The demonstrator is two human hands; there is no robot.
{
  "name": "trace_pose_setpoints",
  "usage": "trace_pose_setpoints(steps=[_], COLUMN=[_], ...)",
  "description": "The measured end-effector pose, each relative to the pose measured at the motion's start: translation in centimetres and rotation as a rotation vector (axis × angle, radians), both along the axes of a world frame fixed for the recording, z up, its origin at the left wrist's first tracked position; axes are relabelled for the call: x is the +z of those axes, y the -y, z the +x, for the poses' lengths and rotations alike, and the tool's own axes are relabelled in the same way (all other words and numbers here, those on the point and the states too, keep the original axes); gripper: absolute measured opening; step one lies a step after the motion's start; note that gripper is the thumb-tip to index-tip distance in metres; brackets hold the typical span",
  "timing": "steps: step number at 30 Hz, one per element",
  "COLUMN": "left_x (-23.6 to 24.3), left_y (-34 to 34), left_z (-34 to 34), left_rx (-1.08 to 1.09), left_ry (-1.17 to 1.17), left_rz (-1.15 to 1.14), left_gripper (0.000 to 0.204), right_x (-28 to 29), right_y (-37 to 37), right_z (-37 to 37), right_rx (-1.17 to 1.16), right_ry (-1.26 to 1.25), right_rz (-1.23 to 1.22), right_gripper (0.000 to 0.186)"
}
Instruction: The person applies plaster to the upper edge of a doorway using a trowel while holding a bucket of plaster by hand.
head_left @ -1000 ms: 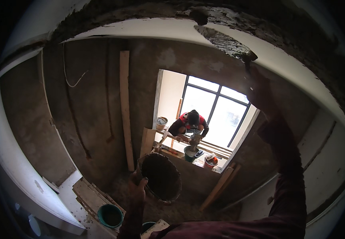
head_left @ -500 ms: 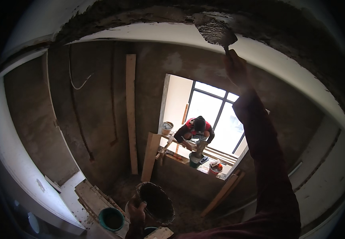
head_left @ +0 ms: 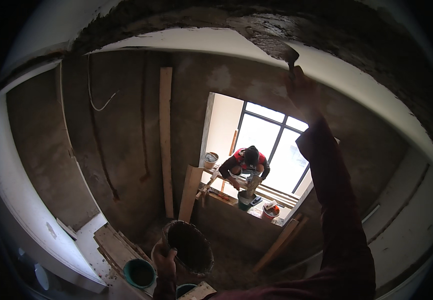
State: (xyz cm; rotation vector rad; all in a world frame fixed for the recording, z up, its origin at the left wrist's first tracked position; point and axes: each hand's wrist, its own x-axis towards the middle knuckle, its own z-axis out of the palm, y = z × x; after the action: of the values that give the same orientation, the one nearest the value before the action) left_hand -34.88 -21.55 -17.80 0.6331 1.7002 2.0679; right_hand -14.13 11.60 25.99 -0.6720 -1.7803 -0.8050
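Observation:
Overhead, my right hand [head_left: 301, 86] is closed round the handle of a trowel [head_left: 279, 50]. The blade lies against the dark, rough plaster band [head_left: 196, 19] along the ceiling edge, close to wet-looking mortar. Low in the picture, my left hand [head_left: 163, 259] grips the rim of a round dark bucket [head_left: 190, 248], thumb over the edge. The bucket tips toward me, and its inside is too dark to make out any contents.
A co-worker [head_left: 249, 162] crouches in the window opening beside a green bucket [head_left: 245, 201], an orange bucket [head_left: 271, 210] and a pale bucket [head_left: 210, 160]. A teal bucket [head_left: 139, 273] stands on planks at lower left. Boards [head_left: 166, 140] lean upright against the wall.
The trowel blade has turned flatter against the plaster, and my right hand has shifted slightly right and down. The bucket in my left hand has moved a little left and up.

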Motion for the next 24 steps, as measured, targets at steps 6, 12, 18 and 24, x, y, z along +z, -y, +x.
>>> trace_pose_setpoints(steps=[6,12,18,24], left_x=[-0.8,0.4,0.0,-0.9], left_y=[-1.3,-1.8,-0.4,1.4], left_z=[0.4,2.4,3.7,3.8], left_rx=[-0.14,-0.238,-0.205,-0.173], left_ry=[0.066,-0.005,0.043,0.057], left_rz=[0.054,-0.078,-0.133,-0.221], left_gripper=[0.037,0.04,0.043,0.043], right_x=[-4.8,-1.4,0.7,0.3], right_y=[3.2,5.5,3.9,4.9], right_z=[4.9,1.2,-1.3,3.7], right_rx=[-0.092,-0.044,0.092,0.095], right_ry=[0.107,0.122,-0.017,-0.151], right_rz=[-0.072,0.076,0.247,0.203], right_gripper=[0.038,0.028,0.03,0.031])
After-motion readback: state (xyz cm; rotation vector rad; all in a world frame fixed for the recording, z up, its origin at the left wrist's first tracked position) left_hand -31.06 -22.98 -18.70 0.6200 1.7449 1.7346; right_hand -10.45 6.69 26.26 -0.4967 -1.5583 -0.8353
